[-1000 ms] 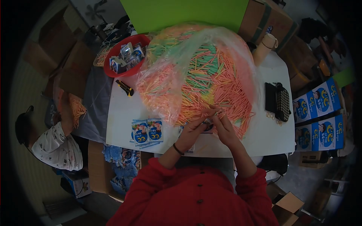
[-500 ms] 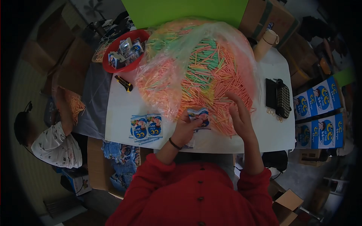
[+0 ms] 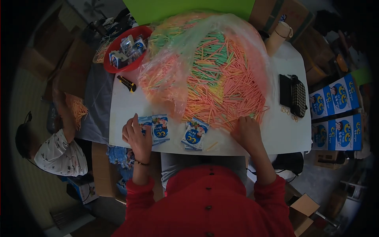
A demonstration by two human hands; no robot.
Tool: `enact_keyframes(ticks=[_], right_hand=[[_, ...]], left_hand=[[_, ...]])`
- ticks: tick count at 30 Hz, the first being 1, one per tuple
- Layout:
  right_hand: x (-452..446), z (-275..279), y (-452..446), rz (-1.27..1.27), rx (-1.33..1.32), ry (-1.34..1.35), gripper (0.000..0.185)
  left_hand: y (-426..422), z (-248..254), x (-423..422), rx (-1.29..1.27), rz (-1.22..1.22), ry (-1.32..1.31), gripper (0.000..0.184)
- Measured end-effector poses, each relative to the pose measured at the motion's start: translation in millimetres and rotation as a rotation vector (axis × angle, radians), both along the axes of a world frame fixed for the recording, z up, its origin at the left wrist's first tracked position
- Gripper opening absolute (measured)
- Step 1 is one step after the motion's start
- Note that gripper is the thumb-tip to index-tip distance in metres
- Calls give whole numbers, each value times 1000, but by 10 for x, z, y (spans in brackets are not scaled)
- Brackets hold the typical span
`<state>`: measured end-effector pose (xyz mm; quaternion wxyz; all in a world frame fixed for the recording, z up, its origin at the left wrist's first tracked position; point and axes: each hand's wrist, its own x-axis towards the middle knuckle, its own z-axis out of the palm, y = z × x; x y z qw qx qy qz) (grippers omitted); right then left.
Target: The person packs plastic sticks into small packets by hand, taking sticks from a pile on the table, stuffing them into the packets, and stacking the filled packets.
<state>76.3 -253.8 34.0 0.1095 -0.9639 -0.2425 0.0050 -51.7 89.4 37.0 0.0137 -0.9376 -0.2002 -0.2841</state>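
Observation:
My left hand (image 3: 137, 136) is over the left one of two blue-and-white printed packets, its fingers apart and partly covering that packet (image 3: 144, 120). The neighbouring packet (image 3: 160, 127) shows to the right of the hand. A further printed packet (image 3: 195, 134) lies in front of my body, between my hands. My right hand (image 3: 248, 134) is at the front edge of a big heap of thin coloured sticks (image 3: 242, 91), its fingers bent down and closed around some of them. Clear plastic sheeting (image 3: 179, 67) partly covers the heap.
A red bowl (image 3: 109, 66) with small packs stands at the back left, near a yellow-black utility knife (image 3: 126, 83). A beige bottle (image 3: 277, 38), a dark case (image 3: 298, 96) and printed boxes (image 3: 341, 96) are on the right. Another person (image 3: 59, 152) works at the left.
My left hand has let go of a packet, which now lies on the table, and moved left to the packet pair. My right hand has come down to the sticks' front edge.

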Motion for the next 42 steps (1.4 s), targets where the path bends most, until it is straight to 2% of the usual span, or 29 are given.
enact_keyframes(ticks=[2, 4, 6, 8, 10, 11, 13, 14, 16, 17, 18, 19, 21, 23, 25, 28, 29, 30, 31, 34, 36, 37, 38, 39, 40, 41, 42], right_hand=[[-15, -79, 43, -5, -66, 10, 27], [44, -309, 80, 47, -111, -116, 19], [127, -456, 69, 69, -94, -126, 18], [165, -510, 13, 80, -80, -132, 16], [192, -497, -66, 164, 199, -148, 14], [218, -475, -128, 160, 194, -154, 14], [244, -387, -220, 110, 294, 152, 18], [237, -360, -223, 112, 293, 152, 18], [218, -331, -198, 15, 510, 212, 17], [218, -340, -179, 13, 513, 211, 17], [217, -356, -156, -44, 668, 329, 18], [211, -373, -135, -103, 822, 448, 19], [230, -387, -87, -121, 903, 447, 20], [245, -414, -45, -134, 980, 443, 22], [248, -496, -14, -151, 1243, 505, 23], [239, -654, -14, -150, 1380, 576, 21], [260, -707, -25, -148, 1380, 578, 21], [285, -725, -37, -64, 1182, 449, 23], [308, -742, -52, 15, 982, 323, 25], [397, -597, -70, -86, 1051, 299, 21], [454, -399, -110, -159, 1025, 275, 18], [474, -329, -106, -231, 1000, 254, 16], [493, -290, -71, -229, 998, 259, 16], [507, -256, -20, -193, 770, 213, 18], [503, -220, 33, -158, 544, 165, 21], [473, -188, 101, -160, 544, 163, 21], [435, -152, 194, -90, 424, 190, 24]], left_hand=[[-207, -2, 32, -111, -158, -90, 47], [-476, 9, 140, -221, -369, 19, 40], [-722, -108, 253, -342, -390, 195, 38], [-853, -241, 353, -341, -384, 237, 40], [-892, -287, 419, -340, -388, 279, 41], [-875, -293, 440, -420, -377, 287, 40], [-840, -326, 454, -505, -361, 295, 39], [-814, -356, 456, -577, -373, 266, 38], [-759, -387, 465, -643, -386, 237, 37], [-742, -397, 470, -777, -382, 244, 33], [-728, -399, 476, -911, -377, 251, 31], [-713, -395, 478, -909, -380, 254, 31], [-698, -390, 482, -973, -375, 240, 27], [-704, -440, 487, -941, -423, 164, 24], [-712, -437, 493, -906, -467, 88, 21], [-713, -381, 496, -799, -582, -4, 23], [-719, -355, 509, -604, -597, 7, 27], [-728, -335, 510, -409, -609, 18, 31], [-736, -314, 503, -411, -609, 18, 31], [-756, -252, 524, -317, -568, 61, 37], [-729, -226, 545, -472, -605, -167, 30], [-715, -220, 535, -473, -600, -165, 30], [-707, -214, 531, -732, -538, -154, 24], [-707, -211, 530, -989, -470, -144, 19], [-719, -226, 534, -990, -470, -144, 19], [-744, -254, 551, -1378, -472, -201, 16], [-773, -265, 576, -1767, -462, -257, 15]])
